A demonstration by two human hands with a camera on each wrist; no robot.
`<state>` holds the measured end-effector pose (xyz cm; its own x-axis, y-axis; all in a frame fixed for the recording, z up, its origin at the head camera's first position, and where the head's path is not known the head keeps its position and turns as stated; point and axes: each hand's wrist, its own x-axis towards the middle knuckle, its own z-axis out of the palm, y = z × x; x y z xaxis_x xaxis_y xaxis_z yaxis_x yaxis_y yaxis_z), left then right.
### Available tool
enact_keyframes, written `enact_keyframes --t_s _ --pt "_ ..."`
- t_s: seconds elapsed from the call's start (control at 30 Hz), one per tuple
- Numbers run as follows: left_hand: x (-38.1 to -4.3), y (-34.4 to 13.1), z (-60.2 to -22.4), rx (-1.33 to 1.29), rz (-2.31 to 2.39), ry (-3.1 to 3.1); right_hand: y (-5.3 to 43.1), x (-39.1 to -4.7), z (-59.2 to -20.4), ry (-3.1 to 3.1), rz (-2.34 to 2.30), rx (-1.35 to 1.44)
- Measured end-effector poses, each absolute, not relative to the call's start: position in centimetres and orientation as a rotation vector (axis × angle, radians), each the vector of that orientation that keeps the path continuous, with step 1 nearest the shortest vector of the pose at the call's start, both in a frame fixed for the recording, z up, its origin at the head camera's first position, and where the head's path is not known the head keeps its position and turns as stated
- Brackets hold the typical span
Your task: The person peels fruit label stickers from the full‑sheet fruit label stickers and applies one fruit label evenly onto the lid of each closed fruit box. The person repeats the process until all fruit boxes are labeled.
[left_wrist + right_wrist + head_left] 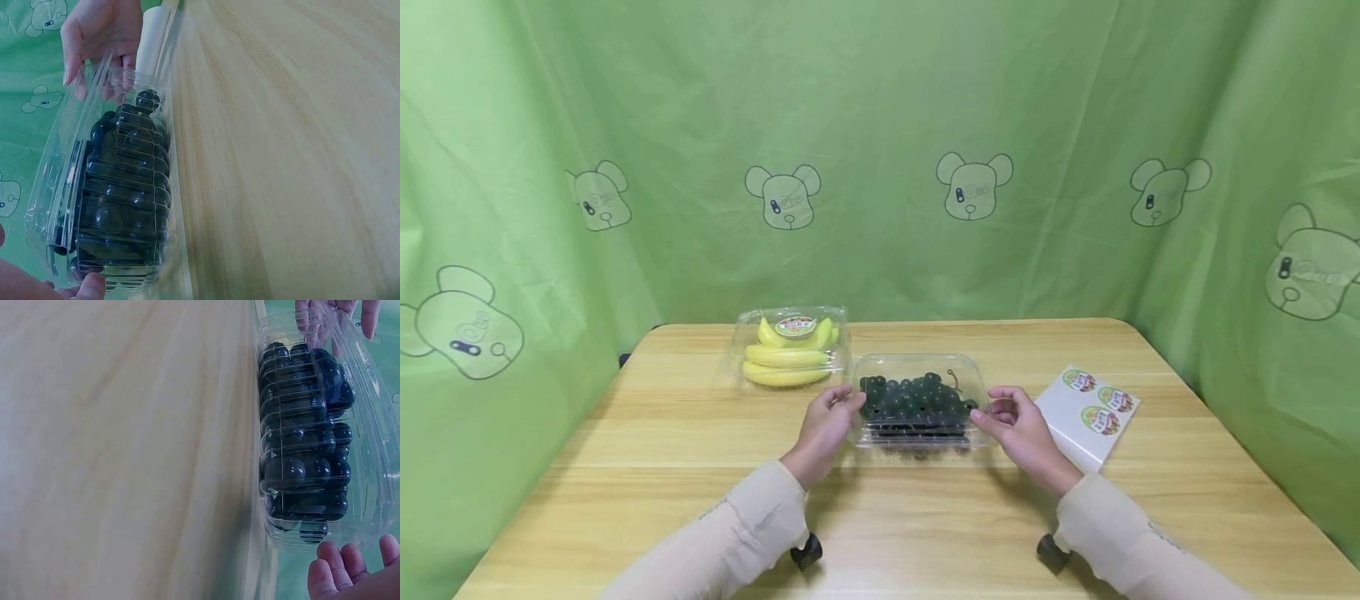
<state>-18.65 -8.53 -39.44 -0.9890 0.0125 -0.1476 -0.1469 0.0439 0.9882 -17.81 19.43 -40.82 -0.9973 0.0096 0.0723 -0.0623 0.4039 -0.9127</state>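
Observation:
A clear plastic clamshell box (925, 364) sits at mid-table with its lid down. Inside lies a bunch of dark grapes (917, 398), its brown stem showing at the right. At the box's left end is my left hand (827, 429), thumb and fingertips right at the side wall. My right hand (1021, 429) is at the opposite end, its thumb near the front corner and its fingers loosely bent. In the right wrist view, the right fingertips (322, 578) lie just off the box's end wall. Ribbed walls face both wrist cameras.
Behind and left stands another clear box of bananas (786, 357), with a round fruit sticker (796, 326) on its lid. A white sheet (1063, 417) with several round stickers lies to the right. Green curtains (880, 267) surround the wooden table (685, 467).

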Motion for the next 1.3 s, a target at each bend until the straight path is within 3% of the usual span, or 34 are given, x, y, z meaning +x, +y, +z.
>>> enact_keyframes --t_s 1.3 --pt "-18.6 -8.2 -39.7 -0.127 2.006 2.26 21.0 -18.5 -40.6 -2.708 1.646 0.165"
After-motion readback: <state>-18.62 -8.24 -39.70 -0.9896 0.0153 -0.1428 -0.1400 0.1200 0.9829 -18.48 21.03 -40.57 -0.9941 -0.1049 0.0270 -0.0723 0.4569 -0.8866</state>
